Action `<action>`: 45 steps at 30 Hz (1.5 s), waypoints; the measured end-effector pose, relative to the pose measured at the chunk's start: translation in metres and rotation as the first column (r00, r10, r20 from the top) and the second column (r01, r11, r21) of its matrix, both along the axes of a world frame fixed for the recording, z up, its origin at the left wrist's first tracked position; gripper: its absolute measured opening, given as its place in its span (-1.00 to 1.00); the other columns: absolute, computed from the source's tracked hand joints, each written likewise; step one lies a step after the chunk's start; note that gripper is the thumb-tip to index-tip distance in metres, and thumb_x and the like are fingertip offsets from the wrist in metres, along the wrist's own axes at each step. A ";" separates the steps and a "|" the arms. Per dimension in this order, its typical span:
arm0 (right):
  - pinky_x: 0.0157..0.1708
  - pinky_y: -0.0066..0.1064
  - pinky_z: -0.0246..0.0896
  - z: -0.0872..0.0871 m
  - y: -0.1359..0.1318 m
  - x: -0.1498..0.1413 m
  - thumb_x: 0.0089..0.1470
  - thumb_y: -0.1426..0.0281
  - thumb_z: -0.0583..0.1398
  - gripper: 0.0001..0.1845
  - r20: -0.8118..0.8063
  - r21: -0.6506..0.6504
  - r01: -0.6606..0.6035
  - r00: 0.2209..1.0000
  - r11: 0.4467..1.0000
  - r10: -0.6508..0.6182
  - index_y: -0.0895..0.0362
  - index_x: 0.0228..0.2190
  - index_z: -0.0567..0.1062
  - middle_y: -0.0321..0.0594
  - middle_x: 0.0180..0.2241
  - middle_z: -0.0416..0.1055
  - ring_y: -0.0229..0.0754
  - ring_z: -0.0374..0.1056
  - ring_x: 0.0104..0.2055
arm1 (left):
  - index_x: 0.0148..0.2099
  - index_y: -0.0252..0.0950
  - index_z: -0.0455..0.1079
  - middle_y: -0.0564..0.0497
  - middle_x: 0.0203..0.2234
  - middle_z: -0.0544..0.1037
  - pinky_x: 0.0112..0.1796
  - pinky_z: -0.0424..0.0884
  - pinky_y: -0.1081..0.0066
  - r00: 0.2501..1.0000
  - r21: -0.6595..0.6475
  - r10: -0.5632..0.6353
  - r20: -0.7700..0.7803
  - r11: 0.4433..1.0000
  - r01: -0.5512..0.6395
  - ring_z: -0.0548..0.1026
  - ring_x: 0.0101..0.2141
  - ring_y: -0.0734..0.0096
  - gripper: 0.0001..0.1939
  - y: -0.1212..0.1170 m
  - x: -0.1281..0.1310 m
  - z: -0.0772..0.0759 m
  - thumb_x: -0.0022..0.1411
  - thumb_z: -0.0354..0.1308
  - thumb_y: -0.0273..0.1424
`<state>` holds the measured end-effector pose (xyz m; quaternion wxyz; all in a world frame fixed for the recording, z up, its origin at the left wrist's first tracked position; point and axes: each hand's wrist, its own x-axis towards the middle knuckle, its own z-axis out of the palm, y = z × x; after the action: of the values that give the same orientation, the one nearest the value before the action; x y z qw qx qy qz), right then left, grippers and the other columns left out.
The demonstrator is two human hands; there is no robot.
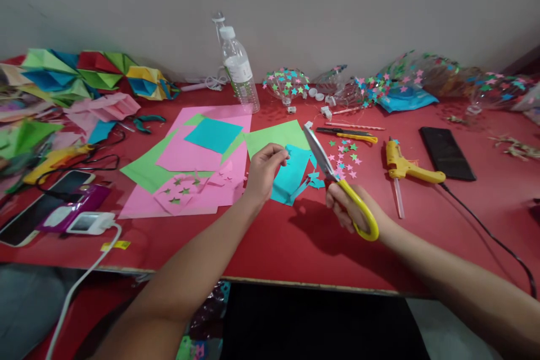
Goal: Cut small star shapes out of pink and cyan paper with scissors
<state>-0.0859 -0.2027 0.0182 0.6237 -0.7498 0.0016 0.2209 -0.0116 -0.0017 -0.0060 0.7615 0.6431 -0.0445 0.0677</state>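
Observation:
My left hand [264, 171] is closed in a pinch on a small blue paper star [288, 152] at its fingertips, just over a blue paper sheet [287, 183]. In my right hand [348, 208] is a pair of scissors [358, 208] with yellow handles, its blades pointing up and away to the left. Blue paper scraps [314, 180] lie beneath the blades. Just beyond the scissors, pink, green and blue paper stars [346, 160] are scattered on the red table [270, 247].
Pink sheets [202, 154] lie left, with cut-out pink paper [179, 194] on them. A yellow glue gun [405, 166] and black phone [448, 153] lie right; a utility knife [358, 136] lies behind the stars. Plastic bottles [240, 67] and star-covered clear plastic pieces [287, 83] stand along the wall.

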 end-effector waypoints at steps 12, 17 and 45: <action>-0.75 -0.48 0.11 -0.025 -0.026 0.045 0.09 0.00 0.14 -0.56 0.203 0.247 0.297 0.915 0.922 -0.349 0.09 -0.56 0.31 -0.50 -0.88 0.06 -0.36 0.00 -0.86 | -0.41 -0.26 0.31 0.03 -0.45 0.38 -0.23 0.29 0.36 0.899 0.644 -0.393 0.193 0.742 0.186 0.35 -0.33 0.38 -0.82 -0.024 -0.012 0.002 0.25 0.06 -0.36; -0.76 -0.47 0.08 -0.027 -0.027 0.051 0.01 0.01 0.17 -0.57 0.153 0.223 0.363 0.904 0.905 -0.400 0.08 -0.61 0.29 -0.48 -0.89 0.07 -0.34 0.02 -0.86 | -0.40 -0.26 0.28 0.01 -0.43 0.37 -0.22 0.30 0.33 0.907 0.764 -0.411 0.095 0.614 0.198 0.37 -0.31 0.34 -0.81 -0.030 -0.008 0.001 0.28 0.01 -0.37; -0.80 -0.48 0.02 -0.031 -0.026 0.058 -0.03 -0.09 0.12 -0.51 0.177 0.100 0.328 0.923 0.939 -0.341 0.06 -0.61 0.25 -0.47 -0.86 0.07 -0.32 0.05 -0.84 | -0.16 -0.30 0.37 -0.14 -0.26 0.45 -0.20 0.35 0.19 0.861 0.985 -0.480 0.166 0.048 -0.163 0.42 -0.23 0.13 -0.67 -0.014 -0.044 -0.004 0.17 0.17 -0.14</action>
<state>-0.0283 -0.2290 -0.0131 0.6749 -0.7343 0.0618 0.0380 -0.0556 -0.0160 -0.0100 0.0811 0.9368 -0.3309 0.0800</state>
